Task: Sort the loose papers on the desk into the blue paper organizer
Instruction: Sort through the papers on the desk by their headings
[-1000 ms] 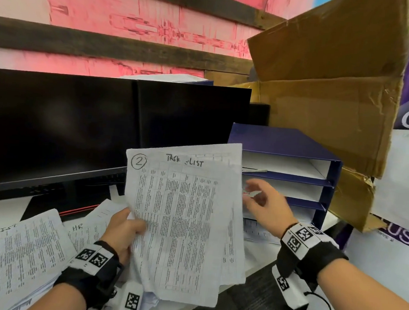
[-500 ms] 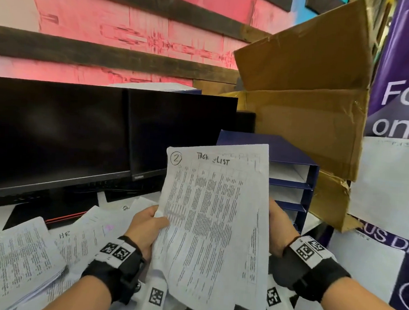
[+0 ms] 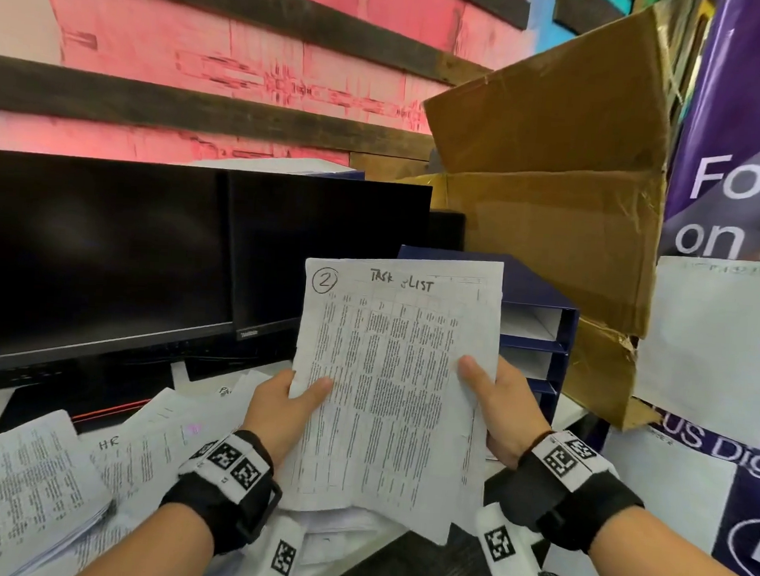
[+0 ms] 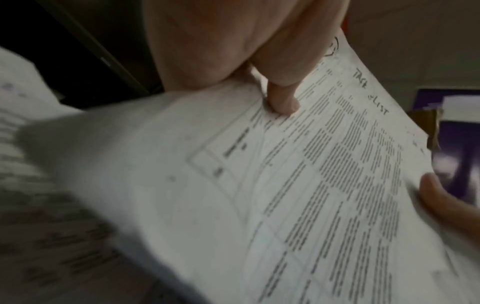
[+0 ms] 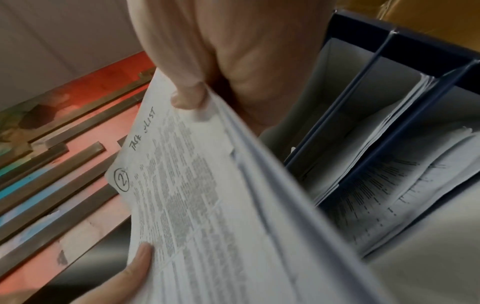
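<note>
While both hands pinch the Task List sheaf [image 3: 396, 379] upright before the blue organizer [image 3: 534, 339] | left hand [image 3: 282, 409], right hand [image 3: 498, 406] thumbs on front | risk: loose sheets may splay or snag a shelf edge

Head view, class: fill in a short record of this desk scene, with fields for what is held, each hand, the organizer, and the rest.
held item: white printed paper stack, top sheet handwritten "TASK LIST" with a circled 2, held upright
left hand: left hand grips the stack's left edge, thumb on front
right hand: right hand grips the right edge, thumb on front
organizer: blue tiered paper organizer behind the stack; lower slots already hold papers in the right wrist view
rest: loose printed sheets on the desk, black monitor, brown cardboard box
</note>
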A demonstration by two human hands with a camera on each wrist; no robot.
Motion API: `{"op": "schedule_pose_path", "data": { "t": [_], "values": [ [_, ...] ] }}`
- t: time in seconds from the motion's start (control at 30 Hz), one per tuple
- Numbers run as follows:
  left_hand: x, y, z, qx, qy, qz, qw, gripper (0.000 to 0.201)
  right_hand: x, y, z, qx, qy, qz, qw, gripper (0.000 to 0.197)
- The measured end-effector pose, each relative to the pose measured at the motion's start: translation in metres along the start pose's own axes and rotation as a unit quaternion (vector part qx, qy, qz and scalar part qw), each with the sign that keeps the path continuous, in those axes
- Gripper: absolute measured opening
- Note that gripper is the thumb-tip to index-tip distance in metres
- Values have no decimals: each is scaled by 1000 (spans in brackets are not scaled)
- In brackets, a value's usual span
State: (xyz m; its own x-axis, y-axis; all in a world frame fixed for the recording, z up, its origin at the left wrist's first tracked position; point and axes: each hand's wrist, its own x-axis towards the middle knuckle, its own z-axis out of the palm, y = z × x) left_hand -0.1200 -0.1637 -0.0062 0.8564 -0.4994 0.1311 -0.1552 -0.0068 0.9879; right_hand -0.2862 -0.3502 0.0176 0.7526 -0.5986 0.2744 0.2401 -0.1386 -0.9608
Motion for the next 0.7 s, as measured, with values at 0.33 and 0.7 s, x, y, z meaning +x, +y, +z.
{"op": "schedule_pose_path", "data": {
  "t": [0.33, 0.7],
  "values": [
    [-1, 1, 8, -57, 15, 6, 998, 19, -1, 2, 5, -32, -18, 25, 999, 26],
    [0, -2, 34, -18, -137, -87, 987, 20, -2, 8, -45, -95, 70, 191, 974, 31]
  ]
}}
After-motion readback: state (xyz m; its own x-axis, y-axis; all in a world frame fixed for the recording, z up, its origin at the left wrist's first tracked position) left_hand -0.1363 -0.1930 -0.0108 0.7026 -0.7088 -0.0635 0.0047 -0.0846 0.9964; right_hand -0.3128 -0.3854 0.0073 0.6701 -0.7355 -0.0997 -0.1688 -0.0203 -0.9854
